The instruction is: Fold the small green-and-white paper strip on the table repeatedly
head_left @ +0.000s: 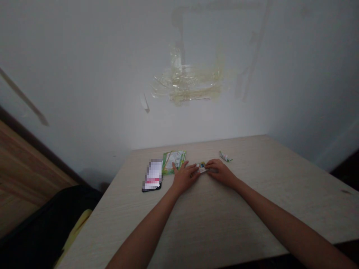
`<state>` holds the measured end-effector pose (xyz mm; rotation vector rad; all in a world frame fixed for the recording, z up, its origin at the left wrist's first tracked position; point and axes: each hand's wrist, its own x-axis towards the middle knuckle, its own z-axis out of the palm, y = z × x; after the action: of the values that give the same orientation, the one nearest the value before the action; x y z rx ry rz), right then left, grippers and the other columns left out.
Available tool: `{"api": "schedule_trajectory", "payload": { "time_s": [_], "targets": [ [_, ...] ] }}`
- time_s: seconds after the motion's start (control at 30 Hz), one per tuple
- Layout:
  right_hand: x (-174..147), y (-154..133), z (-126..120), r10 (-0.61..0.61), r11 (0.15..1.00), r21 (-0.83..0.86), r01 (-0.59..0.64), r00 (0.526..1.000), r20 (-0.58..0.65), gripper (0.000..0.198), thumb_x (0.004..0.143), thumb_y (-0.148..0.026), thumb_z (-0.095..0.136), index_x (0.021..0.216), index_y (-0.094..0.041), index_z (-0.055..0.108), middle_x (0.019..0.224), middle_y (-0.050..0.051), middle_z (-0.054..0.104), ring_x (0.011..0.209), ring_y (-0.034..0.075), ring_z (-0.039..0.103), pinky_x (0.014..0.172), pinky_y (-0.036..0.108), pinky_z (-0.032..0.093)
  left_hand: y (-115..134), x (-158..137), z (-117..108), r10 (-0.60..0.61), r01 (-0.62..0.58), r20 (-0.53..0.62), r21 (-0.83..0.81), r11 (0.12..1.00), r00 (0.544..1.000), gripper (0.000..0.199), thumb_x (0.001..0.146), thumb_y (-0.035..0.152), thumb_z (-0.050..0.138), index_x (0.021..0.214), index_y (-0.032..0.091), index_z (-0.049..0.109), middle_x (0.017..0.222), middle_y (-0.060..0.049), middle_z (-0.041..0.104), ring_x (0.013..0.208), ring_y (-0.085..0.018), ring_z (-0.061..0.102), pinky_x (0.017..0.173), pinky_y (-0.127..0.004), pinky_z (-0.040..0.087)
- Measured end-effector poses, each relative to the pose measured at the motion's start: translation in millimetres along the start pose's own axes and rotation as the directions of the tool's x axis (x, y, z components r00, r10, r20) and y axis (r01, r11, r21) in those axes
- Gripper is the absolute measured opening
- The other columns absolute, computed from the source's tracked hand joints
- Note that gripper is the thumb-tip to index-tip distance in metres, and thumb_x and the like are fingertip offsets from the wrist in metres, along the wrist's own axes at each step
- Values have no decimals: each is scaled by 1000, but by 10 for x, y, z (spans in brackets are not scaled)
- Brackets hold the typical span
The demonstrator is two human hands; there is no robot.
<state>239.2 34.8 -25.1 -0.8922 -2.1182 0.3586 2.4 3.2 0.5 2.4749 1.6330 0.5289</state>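
Note:
A small white piece with blue and yellow print (202,169), perhaps a wrapper or card, lies low over the table between my hands. My left hand (185,178) has its thumb and index finger closed on the left edge of it. Its other fingers are spread toward a green printed packet (168,170), overlapping its right part. From the other side, my right hand (222,172) pinches the piece's right end with bent fingers. Dim light and the small size hide its exact kind.
A phone (153,175) with a lit, blurred-out screen lies left of the green packet. Beyond my right hand is a crumpled green-and-white wrapper (225,156). The pale wooden table (269,172) meets a wall (117,74) with tape remnants. Dark and yellow cloth (71,233) is at the left.

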Motion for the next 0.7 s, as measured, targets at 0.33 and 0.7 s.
{"api": "schedule_trajectory", "payload": {
  "time_s": [0.33, 0.7],
  "targets": [
    [20, -9, -11, -23, 999, -22, 24, 999, 45, 14, 87, -28, 67, 97, -25, 75, 101, 7, 72, 103, 22, 63, 95, 41, 49, 1, -3, -5, 9, -10, 35, 24, 1000, 999, 40, 93, 50, 48, 132, 44, 54, 143, 4, 56, 146, -30, 28, 106, -79, -13],
    [18, -51, -9, 12, 997, -78, -11, 1000, 19, 20, 88, -35, 66, 101, -22, 74, 100, 8, 70, 101, 24, 62, 92, 39, 49, 9, 15, 6, -67, 67, 2, 33, 997, 998, 38, 88, 51, 56, 122, 36, 61, 142, -1, 56, 142, -30, 34, 108, -78, -8]
  ]
}}
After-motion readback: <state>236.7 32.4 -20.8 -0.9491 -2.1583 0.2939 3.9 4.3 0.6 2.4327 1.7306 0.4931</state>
